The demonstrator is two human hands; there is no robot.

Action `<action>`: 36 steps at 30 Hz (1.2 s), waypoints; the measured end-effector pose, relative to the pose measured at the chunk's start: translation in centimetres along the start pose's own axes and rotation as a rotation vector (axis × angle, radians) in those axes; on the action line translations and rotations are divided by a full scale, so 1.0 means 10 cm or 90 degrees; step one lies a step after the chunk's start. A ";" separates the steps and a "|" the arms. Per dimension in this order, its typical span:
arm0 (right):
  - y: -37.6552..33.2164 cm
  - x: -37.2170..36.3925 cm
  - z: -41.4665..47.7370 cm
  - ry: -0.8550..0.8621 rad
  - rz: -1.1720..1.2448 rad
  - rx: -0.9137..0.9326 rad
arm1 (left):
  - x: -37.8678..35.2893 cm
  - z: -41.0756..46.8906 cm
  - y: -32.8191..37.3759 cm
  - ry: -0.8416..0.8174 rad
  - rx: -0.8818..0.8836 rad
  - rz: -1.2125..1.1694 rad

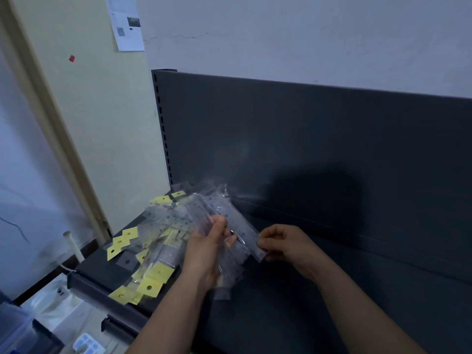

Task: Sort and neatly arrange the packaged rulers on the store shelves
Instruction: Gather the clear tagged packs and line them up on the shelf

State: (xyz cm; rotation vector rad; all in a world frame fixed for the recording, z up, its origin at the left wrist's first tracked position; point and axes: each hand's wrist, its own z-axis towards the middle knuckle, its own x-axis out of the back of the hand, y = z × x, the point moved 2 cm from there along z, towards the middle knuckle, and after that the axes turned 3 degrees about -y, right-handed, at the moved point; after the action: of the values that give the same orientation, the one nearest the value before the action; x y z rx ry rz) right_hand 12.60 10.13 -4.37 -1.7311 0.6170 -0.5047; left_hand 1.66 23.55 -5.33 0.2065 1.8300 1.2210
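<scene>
Two hands hold one bundle of clear packaged rulers (240,226): the left hand (209,242) grips its middle, the right hand (286,244) pinches its near end. Left of them, a loose pile of yellow-tagged packets (159,273) lies on the dark shelf (293,315).

Dim bluish indoor light, soft shadow on the dark back panel (332,149), motion blur throughout, wide-angle bending at edges

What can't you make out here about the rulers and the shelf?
Head view only.
Held rulers: markings blurred by motion and glare.
Ruler pile: count hidden by overlapping clear sleeves.
Wall notice: print too small.
Shelf: right part cut off by the frame edge.
</scene>
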 end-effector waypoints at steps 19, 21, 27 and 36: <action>0.14 -0.04 -0.06 -0.058 -0.070 0.032 | -0.14 -0.01 -0.18 0.034 0.090 -0.040; 0.14 -0.04 -0.01 -0.018 -0.138 0.079 | -0.09 -0.02 -0.12 0.051 0.074 -0.031; 0.14 -0.18 0.34 0.085 -0.426 0.161 | 0.23 -0.10 0.14 0.101 -0.015 0.062; -0.03 -0.69 0.61 0.064 -0.677 0.185 | 0.59 -0.13 0.34 0.120 -0.013 0.080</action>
State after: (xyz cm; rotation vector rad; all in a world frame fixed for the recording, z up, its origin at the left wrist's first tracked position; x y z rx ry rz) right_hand 11.23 19.16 -5.57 -1.6460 -0.3715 -1.3411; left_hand -3.80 27.74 -5.92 0.2038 1.9894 1.3858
